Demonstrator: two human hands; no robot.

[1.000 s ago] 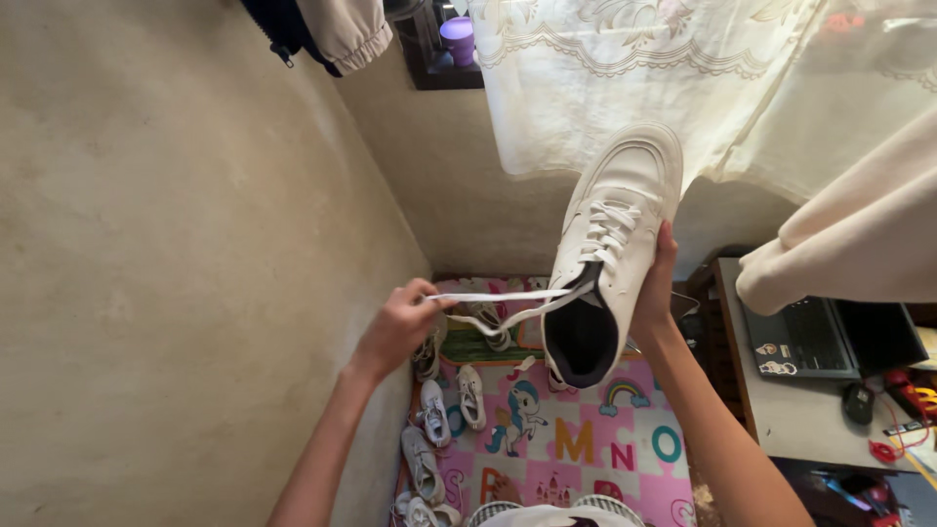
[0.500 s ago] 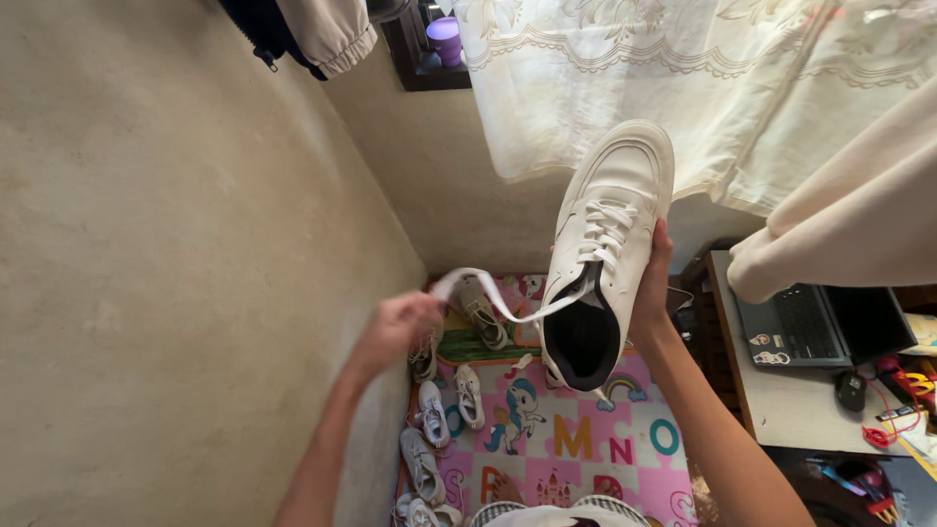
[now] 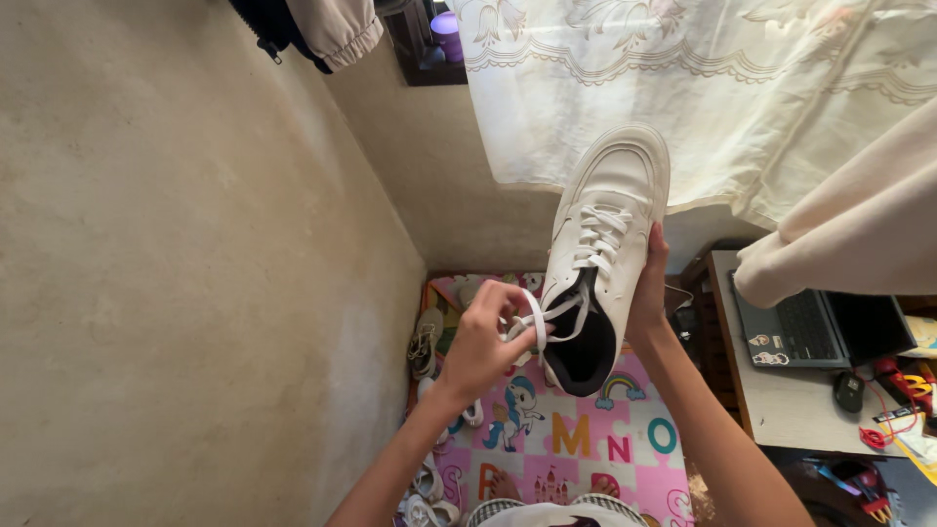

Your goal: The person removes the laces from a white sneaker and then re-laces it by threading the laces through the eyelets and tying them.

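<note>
Play mat (image 3: 586, 439) below, curtain (image 3: 703, 88) behind; right hand (image 3: 649, 288) gripping sneaker (image 3: 605, 244). Left hand (image 3: 483, 342) pinching lace (image 3: 542, 317); lower eyelets laced, top unfinished.

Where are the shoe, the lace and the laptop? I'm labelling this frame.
shoe (image 3: 615, 181): head view, on the white toe cap.
lace (image 3: 539, 322): head view, on the loose loop by the left hand.
laptop (image 3: 795, 332): head view, on the keyboard.
</note>
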